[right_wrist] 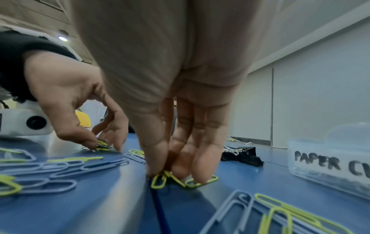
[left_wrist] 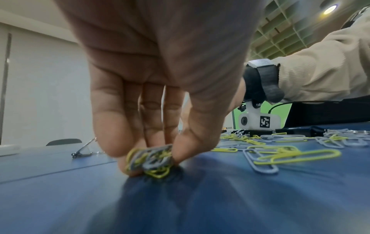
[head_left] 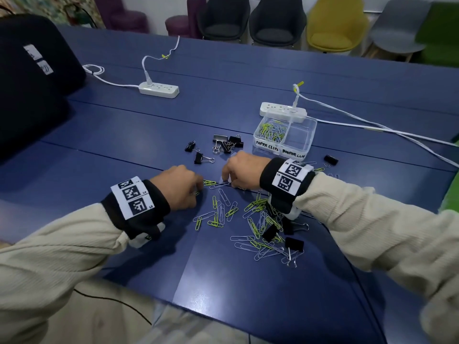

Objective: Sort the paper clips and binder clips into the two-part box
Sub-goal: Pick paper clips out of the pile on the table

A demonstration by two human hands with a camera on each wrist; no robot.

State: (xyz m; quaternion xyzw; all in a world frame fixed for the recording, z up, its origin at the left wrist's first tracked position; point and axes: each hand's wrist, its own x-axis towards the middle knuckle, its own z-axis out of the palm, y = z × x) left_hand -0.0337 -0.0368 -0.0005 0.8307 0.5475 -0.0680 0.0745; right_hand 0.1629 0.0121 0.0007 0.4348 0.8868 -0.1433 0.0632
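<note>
Green and silver paper clips lie scattered on the blue table, with black binder clips behind them and a few among them. My left hand pinches a small bundle of paper clips against the table. To its right, my right hand pinches green paper clips on the table top with thumb and fingertips. The clear two-part box stands behind the right hand; its left part holds paper clips, its right part looks bare.
Two white power strips with cables lie further back. A black bag sits at the far left. One binder clip lies right of the box. Chairs stand beyond the table.
</note>
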